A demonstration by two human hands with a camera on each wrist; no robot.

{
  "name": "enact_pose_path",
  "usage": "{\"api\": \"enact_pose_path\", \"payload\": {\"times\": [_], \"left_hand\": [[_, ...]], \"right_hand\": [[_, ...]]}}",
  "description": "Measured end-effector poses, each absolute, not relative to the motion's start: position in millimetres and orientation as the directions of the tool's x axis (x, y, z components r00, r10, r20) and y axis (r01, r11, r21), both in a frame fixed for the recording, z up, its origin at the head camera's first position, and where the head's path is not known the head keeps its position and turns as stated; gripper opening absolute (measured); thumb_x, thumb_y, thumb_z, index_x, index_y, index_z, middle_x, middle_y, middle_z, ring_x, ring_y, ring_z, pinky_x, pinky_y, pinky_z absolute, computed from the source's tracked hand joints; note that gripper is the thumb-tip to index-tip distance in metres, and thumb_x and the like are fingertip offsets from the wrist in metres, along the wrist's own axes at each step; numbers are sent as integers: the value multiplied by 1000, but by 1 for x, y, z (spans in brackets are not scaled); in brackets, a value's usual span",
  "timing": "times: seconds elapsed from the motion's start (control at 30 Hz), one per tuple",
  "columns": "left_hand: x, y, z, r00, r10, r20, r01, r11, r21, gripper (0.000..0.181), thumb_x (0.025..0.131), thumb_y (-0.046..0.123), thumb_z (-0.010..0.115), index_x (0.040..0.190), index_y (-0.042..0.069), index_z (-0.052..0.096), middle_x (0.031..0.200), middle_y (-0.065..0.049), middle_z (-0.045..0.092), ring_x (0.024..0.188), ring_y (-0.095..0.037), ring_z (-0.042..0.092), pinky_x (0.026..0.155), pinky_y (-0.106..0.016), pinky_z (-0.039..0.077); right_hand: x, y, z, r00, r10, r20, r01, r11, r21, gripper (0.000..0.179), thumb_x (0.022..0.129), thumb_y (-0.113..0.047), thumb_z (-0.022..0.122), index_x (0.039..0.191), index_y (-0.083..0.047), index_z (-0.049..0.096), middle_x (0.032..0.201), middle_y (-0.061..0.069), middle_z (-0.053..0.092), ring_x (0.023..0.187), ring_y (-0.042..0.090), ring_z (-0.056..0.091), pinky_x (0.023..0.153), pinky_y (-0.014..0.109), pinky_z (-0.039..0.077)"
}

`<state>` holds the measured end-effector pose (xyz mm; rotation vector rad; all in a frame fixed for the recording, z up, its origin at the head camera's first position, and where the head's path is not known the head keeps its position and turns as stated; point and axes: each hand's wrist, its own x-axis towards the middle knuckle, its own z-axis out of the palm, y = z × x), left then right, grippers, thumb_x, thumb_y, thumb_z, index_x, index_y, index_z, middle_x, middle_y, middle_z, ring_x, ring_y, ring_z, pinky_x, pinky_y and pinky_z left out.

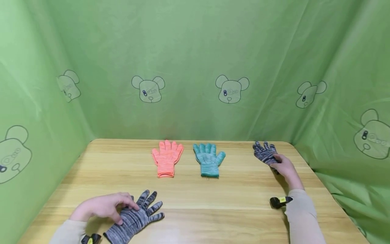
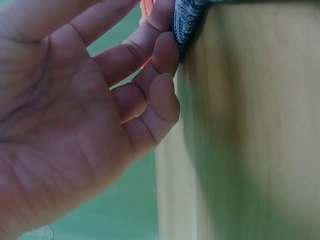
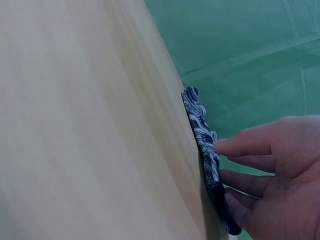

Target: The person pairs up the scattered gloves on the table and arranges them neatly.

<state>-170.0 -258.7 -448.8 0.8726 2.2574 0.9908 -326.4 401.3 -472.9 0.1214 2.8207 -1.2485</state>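
Note:
My left hand (image 1: pixel 105 206) rests over a grey-and-black knitted glove (image 1: pixel 135 222) at the front left, thumb and fingertips apart on its upper face. That glove lies flat, its fingers pointing away and to the right. In the left wrist view only a corner of the glove (image 2: pixel 186 22) shows beyond the bent fingers (image 2: pixel 164 97). At the far right, my right hand (image 1: pixel 284 167) touches a second grey-and-black glove (image 1: pixel 264 154) near its cuff. The right wrist view has the fingertips against the upper side of this glove (image 3: pixel 204 140), which lies along the table.
A coral-pink glove (image 1: pixel 166 159) and a teal glove (image 1: pixel 209 161) lie side by side at the table's back middle, fingers pointing away. Green curtains (image 1: pixel 189 67) with bear-head prints enclose the wooden table (image 1: pixel 207 210) at the back and sides.

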Motion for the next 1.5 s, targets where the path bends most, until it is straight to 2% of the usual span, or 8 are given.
{"api": "enact_pose_path", "payload": {"times": [0.23, 0.3, 0.4, 0.47, 0.57, 0.73, 0.93, 1.5], "left_hand": [[-169, -256, -449, -677, 708, -201, 357, 555, 752, 58, 67, 6, 76, 122, 23, 65, 110, 4, 57, 102, -7, 49, 91, -22, 42], [-169, -255, -449, -682, 704, -200, 358, 559, 748, 58, 67, 4, 75, 121, 23, 65, 108, 4, 56, 101, -6, 49, 90, -22, 43], [-169, -254, -450, -685, 705, -186, 378, 561, 736, 57, 67, 2, 74, 119, 23, 65, 104, 5, 55, 98, -6, 48, 88, -22, 44], [-169, -253, -451, -688, 703, -177, 392, 567, 725, 57, 66, 1, 73, 118, 23, 64, 102, 6, 54, 96, -5, 47, 86, -22, 43], [-170, -251, -452, -696, 697, -173, 402, 577, 711, 57, 65, 0, 72, 116, 24, 64, 100, 7, 52, 94, -4, 46, 84, -22, 43], [-169, -249, -452, -707, 686, -174, 404, 593, 696, 57, 65, -2, 71, 115, 24, 63, 97, 7, 51, 92, -4, 45, 81, -21, 42], [-168, -246, -452, -732, 654, -191, 370, 618, 694, 54, 66, -2, 72, 113, 25, 63, 97, 6, 50, 91, -4, 45, 81, -22, 42], [-170, -246, -454, -775, 598, -204, 331, 659, 675, 48, 67, -1, 74, 107, 24, 64, 93, 3, 52, 87, -8, 47, 78, -23, 43]], "right_hand": [[-325, 406, -470, -993, 34, -117, 108, 683, -722, 65, 90, -3, 55, 147, 11, 25, 151, 41, 16, 137, 55, 22, 113, 63, 25], [-325, 407, -470, -992, 30, -121, 109, 684, -722, 64, 89, -1, 54, 146, 11, 27, 151, 41, 16, 136, 54, 24, 110, 60, 29], [-325, 410, -471, -993, 31, -110, 101, 684, -723, 63, 87, 2, 54, 144, 12, 31, 150, 41, 20, 130, 50, 30, 98, 45, 40], [-325, 411, -473, -995, 32, -99, 94, 683, -724, 61, 85, 4, 53, 142, 13, 34, 148, 41, 24, 124, 46, 33, 88, 32, 39], [-326, 413, -474, -995, 35, -89, 89, 684, -724, 59, 84, 5, 53, 140, 14, 37, 146, 41, 27, 121, 44, 35, 82, 25, 36], [-327, 413, -474, -994, 38, -106, 103, 680, -726, 57, 87, 2, 54, 140, 14, 37, 147, 41, 25, 126, 47, 33, 88, 31, 38], [-325, 411, -472, -991, 43, -129, 125, 657, -743, 56, 90, 0, 52, 141, 14, 35, 148, 41, 23, 130, 50, 30, 103, 50, 37], [-324, 414, -472, -988, 19, -151, 128, 643, -755, 53, 93, -1, 49, 141, 15, 34, 149, 40, 22, 131, 50, 28, 105, 53, 36]]}}
